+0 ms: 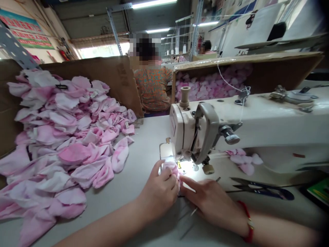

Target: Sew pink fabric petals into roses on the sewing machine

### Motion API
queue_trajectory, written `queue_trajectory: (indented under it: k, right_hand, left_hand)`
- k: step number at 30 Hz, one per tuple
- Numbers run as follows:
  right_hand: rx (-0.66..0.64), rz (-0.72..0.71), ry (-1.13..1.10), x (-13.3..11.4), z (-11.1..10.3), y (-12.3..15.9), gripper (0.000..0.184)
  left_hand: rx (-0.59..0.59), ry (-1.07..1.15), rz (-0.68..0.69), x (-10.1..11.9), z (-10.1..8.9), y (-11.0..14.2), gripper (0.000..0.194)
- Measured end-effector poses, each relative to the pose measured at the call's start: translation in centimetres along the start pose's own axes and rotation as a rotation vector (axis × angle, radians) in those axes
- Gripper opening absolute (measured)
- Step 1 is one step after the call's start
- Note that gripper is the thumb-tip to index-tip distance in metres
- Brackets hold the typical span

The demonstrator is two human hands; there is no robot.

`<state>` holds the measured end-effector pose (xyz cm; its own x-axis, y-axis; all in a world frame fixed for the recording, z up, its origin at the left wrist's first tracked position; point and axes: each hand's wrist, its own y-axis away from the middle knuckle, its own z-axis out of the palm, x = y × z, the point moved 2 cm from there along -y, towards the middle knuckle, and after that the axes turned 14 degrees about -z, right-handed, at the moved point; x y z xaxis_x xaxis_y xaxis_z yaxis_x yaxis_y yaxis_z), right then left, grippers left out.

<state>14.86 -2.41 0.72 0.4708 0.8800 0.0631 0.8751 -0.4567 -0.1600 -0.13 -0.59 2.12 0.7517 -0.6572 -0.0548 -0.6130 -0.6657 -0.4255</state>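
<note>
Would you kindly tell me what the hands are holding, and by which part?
The left hand grips a pink fabric piece by its near edge; the right hand touches it too.

- left hand [159,192] curled up, fingers pinched in tight, forearm [108,228] coming in from the lower left
- right hand [205,200] pretty flat, fingers stretched toward the left hand, almost touching it
- red cord bracelet [248,219] on that wrist

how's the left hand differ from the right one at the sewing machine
The left hand curls its fingers over the pink fabric piece, while the right hand lies flatter, its fingers stretched to the fabric's edge. The right wrist wears a red cord bracelet; the left shows none. Both hands are bare, in front of the sewing machine.
</note>
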Motion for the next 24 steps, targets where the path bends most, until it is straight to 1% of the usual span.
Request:
queue_trajectory:
  k: [3, 7, 11, 13, 16, 18, 19, 21, 24]
  right_hand:
    - [-0.004, 0.063, -0.083, 0.1, 0.1, 0.4, 0.023]
    - [-0.049, 0.111, -0.225, 0.1, 0.2, 0.3, 0.019]
    - [-0.034, 0.111, -0.273, -0.1, 0.3, -0.1, 0.015]
    - [-0.030, 0.110, -0.281, -0.1, 0.3, -0.2, 0.015]
    - [-0.038, 0.122, -0.314, -0.1, 0.2, -0.1, 0.016]
    - [-0.046, 0.127, -0.335, 0.0, 0.1, -0.1, 0.017]
    - [-0.051, 0.124, -0.340, 0.0, 0.1, 0.0, 0.017]
    - [-0.055, 0.124, -0.340, 0.1, 0.1, 0.0, 0.016]
    - [-0.044, 0.133, -0.339, 0.2, 0.1, 0.1, 0.015]
  left_hand:
    - [0.053, 0.012, 0.035, 0.0, -0.1, 0.4, 0.025]
    - [0.078, -0.050, 0.069, -0.1, 0.0, 0.2, 0.021]
    - [0.103, -0.110, 0.037, 0.1, 0.7, -0.3, 0.016]
    - [0.047, -0.045, 0.002, 0.1, 0.8, -0.5, 0.016]
    - [-0.061, 0.168, -0.054, -0.2, 0.4, -0.5, 0.020]
    - [-0.076, 0.266, -0.062, -0.5, 0.0, -0.4, 0.024]
    - [-0.068, 0.274, -0.049, -0.5, -0.1, -0.4, 0.026]
    - [-0.042, 0.216, -0.004, -0.3, -0.1, -0.2, 0.027]
    - [0.009, 0.069, 0.073, 0.2, 0.5, 0.0, 0.028]
